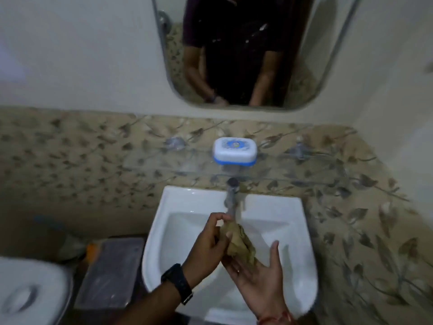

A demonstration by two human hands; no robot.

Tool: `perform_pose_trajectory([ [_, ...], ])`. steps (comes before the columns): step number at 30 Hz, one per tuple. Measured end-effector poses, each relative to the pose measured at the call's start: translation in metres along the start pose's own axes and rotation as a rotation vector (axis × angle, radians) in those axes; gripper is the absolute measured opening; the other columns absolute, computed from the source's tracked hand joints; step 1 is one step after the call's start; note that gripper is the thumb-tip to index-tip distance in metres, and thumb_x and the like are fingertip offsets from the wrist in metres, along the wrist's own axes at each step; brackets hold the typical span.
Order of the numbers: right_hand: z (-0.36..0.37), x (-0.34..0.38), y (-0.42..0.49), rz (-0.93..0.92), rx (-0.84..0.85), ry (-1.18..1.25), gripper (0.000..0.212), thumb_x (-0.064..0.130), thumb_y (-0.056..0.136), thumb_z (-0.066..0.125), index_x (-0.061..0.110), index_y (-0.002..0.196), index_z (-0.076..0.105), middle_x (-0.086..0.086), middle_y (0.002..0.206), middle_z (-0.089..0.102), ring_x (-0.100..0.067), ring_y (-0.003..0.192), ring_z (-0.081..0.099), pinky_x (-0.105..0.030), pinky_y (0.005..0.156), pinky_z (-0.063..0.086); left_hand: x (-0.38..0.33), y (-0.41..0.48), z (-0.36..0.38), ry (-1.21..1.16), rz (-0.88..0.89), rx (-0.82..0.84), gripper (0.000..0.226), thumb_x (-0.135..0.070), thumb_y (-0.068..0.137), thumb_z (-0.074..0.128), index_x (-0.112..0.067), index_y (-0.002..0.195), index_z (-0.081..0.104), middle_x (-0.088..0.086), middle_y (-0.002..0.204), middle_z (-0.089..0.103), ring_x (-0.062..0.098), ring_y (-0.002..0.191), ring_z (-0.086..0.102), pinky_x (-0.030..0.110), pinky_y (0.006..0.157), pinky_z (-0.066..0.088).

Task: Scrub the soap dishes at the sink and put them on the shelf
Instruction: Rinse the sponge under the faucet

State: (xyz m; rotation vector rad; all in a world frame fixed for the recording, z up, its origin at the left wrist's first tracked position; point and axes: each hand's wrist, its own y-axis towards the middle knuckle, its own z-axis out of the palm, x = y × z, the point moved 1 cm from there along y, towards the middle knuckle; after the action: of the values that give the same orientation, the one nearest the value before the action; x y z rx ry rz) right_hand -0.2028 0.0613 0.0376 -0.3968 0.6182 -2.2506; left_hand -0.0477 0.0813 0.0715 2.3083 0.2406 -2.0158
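Observation:
A white soap dish (234, 150) with a blue base and closed lid stands on the glass shelf (304, 170) above the sink. Over the white sink (295, 233), under the tap (232, 195), my left hand (212, 242) pinches a crumpled brown scrub cloth (241, 241). My right hand (260, 277) lies palm up beneath the cloth, fingers spread, supporting its lower end. A black watch sits on my left wrist.
A mirror (246, 50) hangs on the wall above the shelf. A toilet cistern lid (30, 294) is at the lower left, with a dark box (110, 273) between it and the sink. Patterned tiles cover the wall on both sides.

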Motion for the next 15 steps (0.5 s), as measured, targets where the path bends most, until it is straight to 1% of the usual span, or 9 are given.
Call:
perform_pose_trajectory([
  [2,0.016,-0.031,0.012,0.094,0.139,-0.196,0.071,0.057,0.095,0.054,0.002,0.14,0.056,-0.025,0.144,0.056,-0.041,0.133,0.054,-0.053,0.104,0.05,0.009,-0.039,-0.045,0.071,0.021,-0.07,0.029,-0.006,0.104,0.048,-0.019,0.128,0.057,-0.007,0.115,0.073,0.018,0.108,0.071,0.03,0.087,0.057],
  [3,0.023,-0.05,0.02,0.111,0.166,-0.326,0.058,0.044,0.102,0.049,0.003,0.143,0.053,-0.024,0.146,0.054,-0.041,0.134,0.053,-0.052,0.105,0.049,0.015,-0.058,-0.068,0.094,0.007,-0.122,0.032,-0.002,0.104,0.047,-0.016,0.129,0.061,-0.008,0.124,0.07,0.016,0.116,0.067,0.032,0.093,0.056],
  [4,0.03,-0.073,0.03,0.109,0.187,-0.462,0.048,0.031,0.105,0.047,0.003,0.143,0.052,-0.024,0.145,0.054,-0.043,0.134,0.053,-0.053,0.105,0.049,0.023,-0.076,-0.092,0.122,-0.013,-0.172,0.034,0.0,0.103,0.046,-0.014,0.129,0.063,-0.004,0.13,0.067,0.016,0.122,0.064,0.034,0.097,0.054],
  [6,0.045,-0.128,0.049,0.101,0.214,-0.73,0.039,0.011,0.101,0.052,0.0,0.138,0.057,-0.026,0.139,0.06,-0.048,0.126,0.057,-0.056,0.101,0.052,0.041,-0.115,-0.139,0.226,-0.049,-0.271,0.034,-0.001,0.104,0.049,-0.016,0.13,0.064,0.0,0.135,0.064,0.012,0.127,0.06,0.032,0.103,0.051],
  [8,0.059,-0.186,0.065,0.041,0.247,-1.024,0.032,0.0,0.097,0.057,0.001,0.128,0.066,-0.025,0.127,0.068,-0.046,0.116,0.065,-0.06,0.1,0.052,0.062,-0.148,-0.184,0.316,-0.105,-0.369,0.033,-0.004,0.103,0.052,-0.017,0.133,0.061,-0.003,0.137,0.062,0.009,0.13,0.057,0.034,0.107,0.047],
  [10,0.066,-0.237,0.087,-0.104,0.225,-1.358,0.021,-0.001,0.092,0.062,0.001,0.111,0.072,-0.02,0.109,0.076,-0.04,0.105,0.071,-0.058,0.095,0.055,0.083,-0.171,-0.227,0.376,-0.159,-0.424,0.035,-0.004,0.101,0.055,-0.015,0.135,0.058,-0.001,0.139,0.06,0.014,0.132,0.054,0.039,0.109,0.045],
  [12,0.069,-0.28,0.116,-0.196,0.192,-1.64,0.012,0.006,0.087,0.067,0.0,0.097,0.072,-0.018,0.097,0.076,-0.035,0.097,0.072,-0.05,0.087,0.057,0.107,-0.182,-0.269,0.46,-0.188,-0.429,0.04,0.0,0.098,0.058,-0.014,0.135,0.057,0.002,0.138,0.058,0.019,0.131,0.055,0.04,0.108,0.045],
  [13,0.07,-0.299,0.133,-0.205,0.157,-1.73,0.013,0.01,0.086,0.069,0.001,0.094,0.072,-0.017,0.094,0.076,-0.033,0.094,0.072,-0.046,0.084,0.057,0.119,-0.182,-0.289,0.483,-0.205,-0.411,0.043,0.001,0.096,0.061,-0.014,0.136,0.056,0.003,0.138,0.058,0.019,0.13,0.055,0.039,0.107,0.045],
  [15,0.067,-0.329,0.172,-0.197,0.077,-1.861,0.016,0.014,0.086,0.071,0.0,0.092,0.072,-0.018,0.091,0.076,-0.029,0.09,0.072,-0.042,0.081,0.055,0.149,-0.176,-0.328,0.441,-0.279,-0.36,0.052,0.001,0.09,0.065,-0.017,0.138,0.054,0.002,0.142,0.054,0.019,0.133,0.053,0.037,0.108,0.045],
])
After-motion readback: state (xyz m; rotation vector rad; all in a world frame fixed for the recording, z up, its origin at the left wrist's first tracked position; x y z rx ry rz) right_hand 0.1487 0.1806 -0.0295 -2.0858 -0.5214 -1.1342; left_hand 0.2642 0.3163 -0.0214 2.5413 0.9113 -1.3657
